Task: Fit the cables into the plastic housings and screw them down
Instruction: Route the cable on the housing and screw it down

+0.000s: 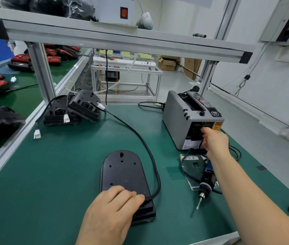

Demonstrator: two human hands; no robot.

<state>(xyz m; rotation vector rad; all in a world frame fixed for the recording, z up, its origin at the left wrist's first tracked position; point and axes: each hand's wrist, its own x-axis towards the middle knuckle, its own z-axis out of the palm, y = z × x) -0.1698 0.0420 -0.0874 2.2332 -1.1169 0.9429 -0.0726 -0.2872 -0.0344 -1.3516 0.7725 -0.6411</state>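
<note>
on green mat [69, 174], left hand [110, 213] on housing [124, 170], right hand [215, 139] at yellow-labelled dispenser [175, 117]

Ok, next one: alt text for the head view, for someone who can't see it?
A person's left hand rests on a black plastic housing on a green bench mat, where a black cable enters it, while the right hand reaches to the front slot of a grey tape dispenser. An electric screwdriver lies nearby.
</note>
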